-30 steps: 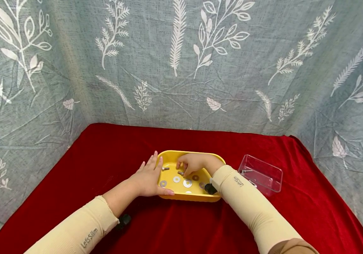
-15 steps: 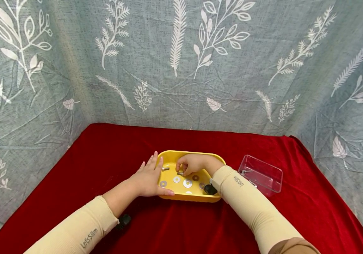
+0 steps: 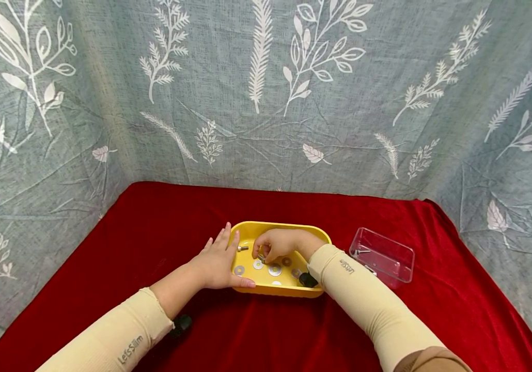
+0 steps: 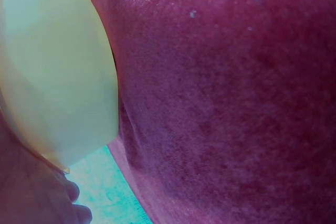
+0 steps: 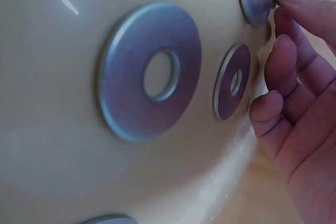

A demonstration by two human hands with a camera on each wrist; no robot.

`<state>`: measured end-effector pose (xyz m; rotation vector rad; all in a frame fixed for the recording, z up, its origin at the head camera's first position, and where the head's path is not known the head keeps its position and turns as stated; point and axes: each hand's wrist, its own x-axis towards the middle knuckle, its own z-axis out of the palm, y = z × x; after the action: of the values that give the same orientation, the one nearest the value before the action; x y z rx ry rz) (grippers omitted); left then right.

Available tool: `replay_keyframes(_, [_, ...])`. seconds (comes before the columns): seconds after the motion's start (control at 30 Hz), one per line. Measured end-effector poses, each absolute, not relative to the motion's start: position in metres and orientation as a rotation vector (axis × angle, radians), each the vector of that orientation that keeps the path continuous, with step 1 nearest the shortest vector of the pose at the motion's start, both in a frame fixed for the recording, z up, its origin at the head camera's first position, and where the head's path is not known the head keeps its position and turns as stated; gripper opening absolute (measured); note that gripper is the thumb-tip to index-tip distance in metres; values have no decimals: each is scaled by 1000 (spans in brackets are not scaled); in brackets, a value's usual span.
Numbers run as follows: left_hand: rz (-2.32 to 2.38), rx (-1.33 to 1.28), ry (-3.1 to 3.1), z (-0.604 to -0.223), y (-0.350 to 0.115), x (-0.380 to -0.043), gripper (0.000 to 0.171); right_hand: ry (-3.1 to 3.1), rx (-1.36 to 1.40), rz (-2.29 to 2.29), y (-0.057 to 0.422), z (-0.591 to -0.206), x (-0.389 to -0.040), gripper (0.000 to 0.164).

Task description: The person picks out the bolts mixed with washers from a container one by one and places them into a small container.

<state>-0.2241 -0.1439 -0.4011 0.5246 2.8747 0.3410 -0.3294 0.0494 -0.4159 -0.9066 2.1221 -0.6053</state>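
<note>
My left hand (image 3: 219,263) lies against the left end of a yellow plastic tray (image 3: 284,291), fingers spread and straight, thumb along the near rim. Inside the tray, my right hand (image 3: 275,245) pinches a small metal bolt (image 3: 261,258) between thumb and fingertips, just above the floor. Several flat washers are scattered below it, among them a large washer (image 3: 275,269). Another bolt (image 3: 243,248) lies near the tray's left wall. In the right wrist view, the curled fingers (image 5: 283,59) are at the right edge beside a large washer (image 5: 152,72); the bolt is mostly hidden there.
A clear plastic box (image 3: 389,258) stands to the right of the tray, with a few small metal pieces at its left side. Red cloth (image 3: 177,217) covers the table, and a patterned grey-green curtain (image 3: 247,129) hangs behind and at both sides.
My right hand has shifted slightly left and toward me, and the bolt at its fingertips has moved and turned with it. My left hand keeps its place on the tray.
</note>
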Motion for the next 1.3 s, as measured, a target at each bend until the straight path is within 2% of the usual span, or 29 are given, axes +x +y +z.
replay_keyframes(0.2, [352,519,2867,-400,-144,-224,123,2115,-876,-616,48,-417,-330,22])
replay_keyframes(0.43, [354,520,2869,-401,-144,-224,123,2162,-848,-629,49,-417,-330,27])
replay_keyframes(0.77, [369,528,2875,-402,-145,-224,124,2169,-849,-642,48,-417,-328,16])
replay_keyframes(1.1, [376,516,2866,-401,-145,-224,124,2308,-1041,-480,48,-412,-334,11])
replay_keyframes(1.3, [377,516,2867,-402,-145,-224,125,2320,-1046,-519,50,-403,-335,12])
